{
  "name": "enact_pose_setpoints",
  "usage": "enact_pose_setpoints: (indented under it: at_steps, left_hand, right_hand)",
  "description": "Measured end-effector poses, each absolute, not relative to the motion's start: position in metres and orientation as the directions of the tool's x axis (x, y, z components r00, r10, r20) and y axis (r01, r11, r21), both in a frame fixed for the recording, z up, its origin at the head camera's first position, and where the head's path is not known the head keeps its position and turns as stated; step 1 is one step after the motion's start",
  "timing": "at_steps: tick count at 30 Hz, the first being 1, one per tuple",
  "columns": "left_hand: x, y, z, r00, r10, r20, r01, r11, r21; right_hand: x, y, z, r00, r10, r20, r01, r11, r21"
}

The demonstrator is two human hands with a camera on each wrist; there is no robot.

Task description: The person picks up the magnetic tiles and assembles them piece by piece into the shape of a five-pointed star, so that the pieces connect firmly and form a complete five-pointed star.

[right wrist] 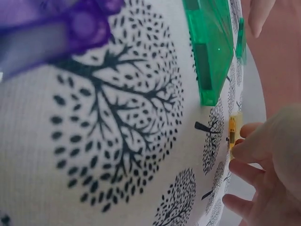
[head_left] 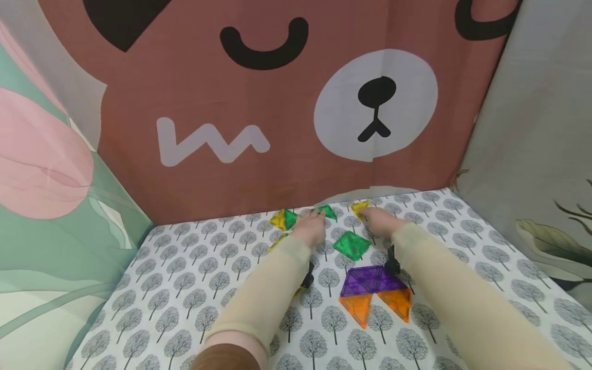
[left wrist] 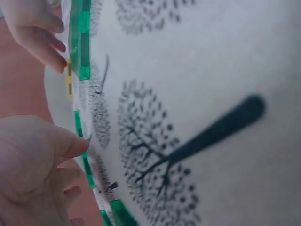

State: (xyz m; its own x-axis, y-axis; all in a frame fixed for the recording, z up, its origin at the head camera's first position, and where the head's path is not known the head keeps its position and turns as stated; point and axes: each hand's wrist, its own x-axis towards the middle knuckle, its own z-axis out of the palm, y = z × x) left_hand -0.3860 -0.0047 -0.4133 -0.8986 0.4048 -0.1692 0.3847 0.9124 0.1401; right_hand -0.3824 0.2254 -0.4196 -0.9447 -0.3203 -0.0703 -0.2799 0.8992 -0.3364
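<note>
Nearest me, a pair of cream sleeves point(head_left: 265, 282) reaches past orange triangles point(head_left: 358, 307), purple triangles point(head_left: 371, 279) and a green diamond point(head_left: 352, 245) on the tree-print surface point(head_left: 185, 288). Beyond, the left hand point(head_left: 311, 226) spreads loose fingers by a green triangle point(head_left: 328, 211); the right hand point(head_left: 383, 222) touches a yellow triangle point(head_left: 359, 208), pinched or not, I can't tell. They're seemingly positioning pieces; next probably calls for fingertip care.
</note>
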Motion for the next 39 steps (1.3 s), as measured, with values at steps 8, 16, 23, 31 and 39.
enact_pose_setpoints:
  at_steps: [8,16,23,31,39]
  left_hand:
    - [-0.387,-0.003,-0.416,-0.906,0.389,-0.165,0.355,0.912,0.203]
    - [-0.389,0.000,-0.416,-0.903,0.380,-0.199,0.351,0.922,0.165]
    - [-0.390,0.001,-0.411,-0.895,0.397,-0.204,0.382,0.918,0.111]
    - [-0.389,-0.002,-0.413,-0.893,0.405,-0.194,0.393,0.914,0.099]
    - [-0.387,0.000,-0.408,-0.885,0.437,-0.162,0.436,0.899,0.046]
  right_hand:
    - [-0.385,0.223,-0.422,-0.941,-0.338,0.029,-0.328,0.886,-0.329]
    - [-0.383,0.223,-0.424,-0.954,-0.291,-0.075,-0.254,0.915,-0.314]
    - [-0.381,0.222,-0.421,-0.959,-0.280,-0.044,-0.256,0.923,-0.287]
    - [-0.382,0.221,-0.419,-0.953,-0.296,-0.068,-0.267,0.925,-0.271]
    - [-0.388,0.230,-0.428,-0.958,-0.278,-0.064,-0.263,0.948,-0.178]
